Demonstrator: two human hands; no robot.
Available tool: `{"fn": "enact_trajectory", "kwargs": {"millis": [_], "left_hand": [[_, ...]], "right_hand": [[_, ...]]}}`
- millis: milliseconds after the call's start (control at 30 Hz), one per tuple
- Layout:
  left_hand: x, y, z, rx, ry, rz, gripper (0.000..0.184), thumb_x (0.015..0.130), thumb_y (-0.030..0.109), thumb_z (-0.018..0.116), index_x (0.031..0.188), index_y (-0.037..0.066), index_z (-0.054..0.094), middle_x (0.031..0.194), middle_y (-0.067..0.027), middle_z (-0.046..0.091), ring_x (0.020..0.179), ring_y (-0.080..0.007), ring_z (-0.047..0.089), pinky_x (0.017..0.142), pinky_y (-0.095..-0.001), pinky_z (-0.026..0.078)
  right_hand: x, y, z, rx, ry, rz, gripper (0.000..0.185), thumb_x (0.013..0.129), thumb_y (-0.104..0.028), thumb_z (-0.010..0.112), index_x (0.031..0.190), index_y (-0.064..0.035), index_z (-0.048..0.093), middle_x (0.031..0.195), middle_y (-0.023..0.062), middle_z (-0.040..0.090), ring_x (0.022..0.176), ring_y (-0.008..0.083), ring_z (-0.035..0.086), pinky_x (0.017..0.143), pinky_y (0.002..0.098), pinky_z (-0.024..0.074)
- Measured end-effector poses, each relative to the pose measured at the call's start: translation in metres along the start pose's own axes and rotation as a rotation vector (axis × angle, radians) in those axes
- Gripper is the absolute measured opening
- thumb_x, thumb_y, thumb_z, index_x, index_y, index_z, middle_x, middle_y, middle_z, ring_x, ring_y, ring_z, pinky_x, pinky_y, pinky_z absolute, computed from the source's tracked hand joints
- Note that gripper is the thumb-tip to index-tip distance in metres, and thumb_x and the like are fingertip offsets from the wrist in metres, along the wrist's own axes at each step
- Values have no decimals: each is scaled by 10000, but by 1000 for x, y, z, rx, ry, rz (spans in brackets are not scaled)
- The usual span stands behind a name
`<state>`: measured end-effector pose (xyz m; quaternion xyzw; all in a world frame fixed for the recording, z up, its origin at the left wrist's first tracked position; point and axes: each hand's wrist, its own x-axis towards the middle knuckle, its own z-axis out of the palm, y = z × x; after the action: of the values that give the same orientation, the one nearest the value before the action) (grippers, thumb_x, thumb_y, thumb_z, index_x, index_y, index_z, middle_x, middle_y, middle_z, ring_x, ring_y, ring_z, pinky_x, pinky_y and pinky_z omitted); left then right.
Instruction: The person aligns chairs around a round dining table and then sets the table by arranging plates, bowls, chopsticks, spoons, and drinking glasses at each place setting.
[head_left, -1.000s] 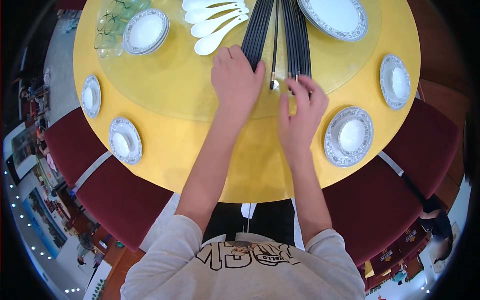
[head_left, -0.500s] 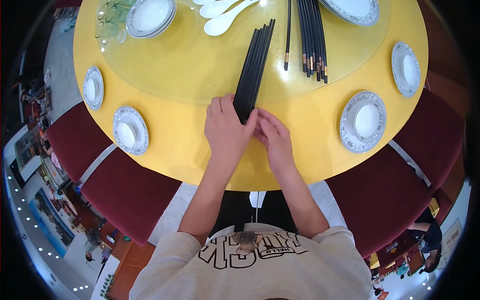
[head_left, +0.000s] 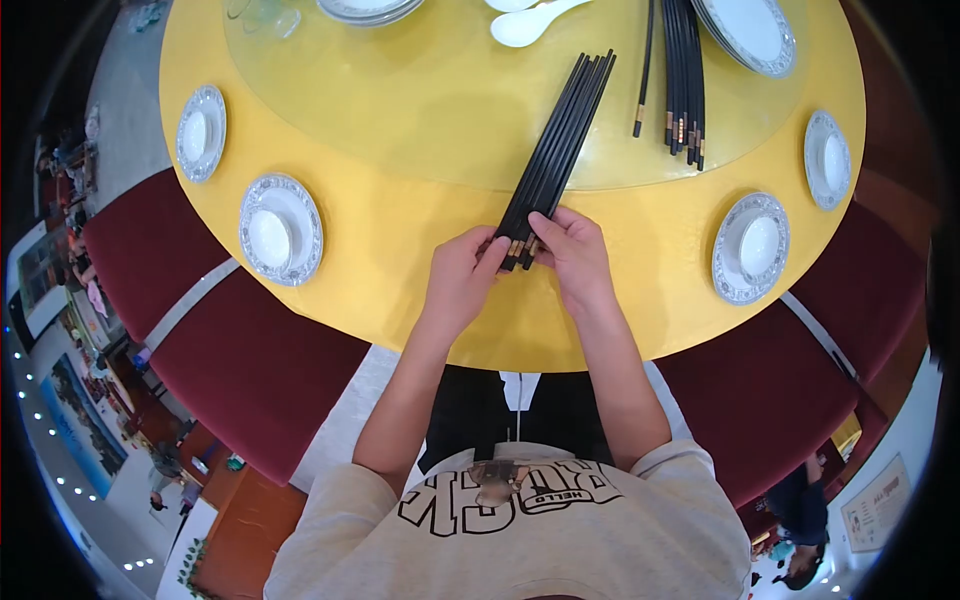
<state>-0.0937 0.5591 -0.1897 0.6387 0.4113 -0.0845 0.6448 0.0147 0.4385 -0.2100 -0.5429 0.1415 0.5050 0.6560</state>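
Observation:
A bundle of black chopsticks (head_left: 556, 150) slants up and to the right over the near part of the yellow table. My left hand (head_left: 463, 275) is closed on its near end from the left. From the right, my right hand (head_left: 575, 255) grips the same end, thumb on top near the gold bands. A second group of black chopsticks (head_left: 684, 90) lies on the glass turntable farther right, with a single chopstick (head_left: 643, 80) just left of it. White spoons (head_left: 530, 24) lie beyond the held bundle.
Bowls on patterned plates stand along the table edge (head_left: 400, 340), two at left (head_left: 310, 245) and two at right (head_left: 725, 270). Stacked plates (head_left: 750, 35) and green-tinted glasses (head_left: 270, 15) are at the far side. Dark red chairs (head_left: 250, 370) surround the table. A person (head_left: 800, 510) is at lower right.
The held bundle has come from the turntable toward the near edge. My right hand has left the other chopsticks and closed on this bundle; the gold-banded ends now show between both hands.

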Motion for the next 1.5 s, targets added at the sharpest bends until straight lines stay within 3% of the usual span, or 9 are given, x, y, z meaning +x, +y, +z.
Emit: {"fn": "enact_trajectory", "kwargs": {"millis": [233, 467, 667, 767, 867, 1000, 1133, 1400, 1500], "left_hand": [[-6, -22, -15, -102, -37, -16, 170, 991, 131, 631, 980, -34, 671, 792, -28, 680, 683, -63, 619, 599, -231, 512], [-36, -44, -40, -324, -77, -13, 160, 1003, 115, 608, 954, -32, 651, 753, -17, 645, 659, -78, 605, 593, -239, 505], [-68, -48, -92, -400, -24, -35, 162, 997, 113, 619, 957, -39, 660, 758, -5, 646, 688, -82, 607, 627, -244, 499], [-74, -48, -124, -469, 16, 30, 156, 993, 107, 623, 963, -41, 666, 768, 2, 652, 717, -70, 604, 661, -236, 497], [-74, -45, -158, -502, 117, 76, 149, 979, 86, 639, 927, -53, 654, 775, -34, 664, 692, -87, 619, 626, -252, 507], [-70, -50, -200, -659, 257, 146, 147, 961, 75, 676, 1008, -64, 679, 822, -42, 695, 751, -77, 642, 689, -231, 516], [-69, -57, -244, -521, 355, 123, 185, 975, 82, 660, 1089, -58, 701, 867, -62, 719, 774, -91, 672, 711, -231, 535], [-55, -66, -299, -342, 577, 187, 160, 954, 88, 678, 974, -66, 712, 772, -70, 717, 694, -101, 665, 643, -242, 521], [-53, -65, -326, -496, 647, 114, 163, 963, 91, 664, 961, -65, 712, 779, -71, 710, 693, -107, 659, 647, -241, 523]], "right_hand": [[-14, 14, 29, -29, 16, -43, 148, 1007, -103, 599, 1073, 0, 681, 882, 21, 705, 712, 80, 609, 682, 262, 508], [-33, 48, 64, -69, -59, -16, 151, 994, -81, 607, 1090, 10, 680, 917, 32, 713, 786, 81, 631, 693, 251, 505], [-35, 53, 135, 31, -147, 136, 188, 982, -92, 634, 1129, 21, 666, 1048, 102, 734, 889, 136, 686, 798, 274, 546], [-25, 58, 166, -57, -271, 60, 193, 980, -101, 643, 1125, 24, 664, 1043, 120, 738, 889, 154, 696, 798, 296, 560], [-13, 58, 206, -177, -317, 21, 221, 997, -140, 630, 1149, 21, 641, 1037, 136, 731, 900, 173, 706, 815, 315, 574], [4, 50, 267, -208, -253, 19, 193, 991, -134, 643, 1106, 20, 664, 1000, 113, 742, 857, 135, 694, 753, 291, 562], [25, 55, 313, -227, -293, -73, 189, 998, -129, 630, 1102, 25, 665, 1011, 117, 741, 851, 131, 694, 739, 285, 563], [50, 72, 369, -232, -265, -169, 247, 1011, -117, 604, 1198, 44, 615, 1124, 166, 708, 958, 194, 706, 840, 326, 590], [56, 61, 377, -214, -171, -126, 260, 1018, -110, 595, 1209, 65, 600, 1146, 203, 699, 1005, 229, 710, 869, 324, 585]]}}
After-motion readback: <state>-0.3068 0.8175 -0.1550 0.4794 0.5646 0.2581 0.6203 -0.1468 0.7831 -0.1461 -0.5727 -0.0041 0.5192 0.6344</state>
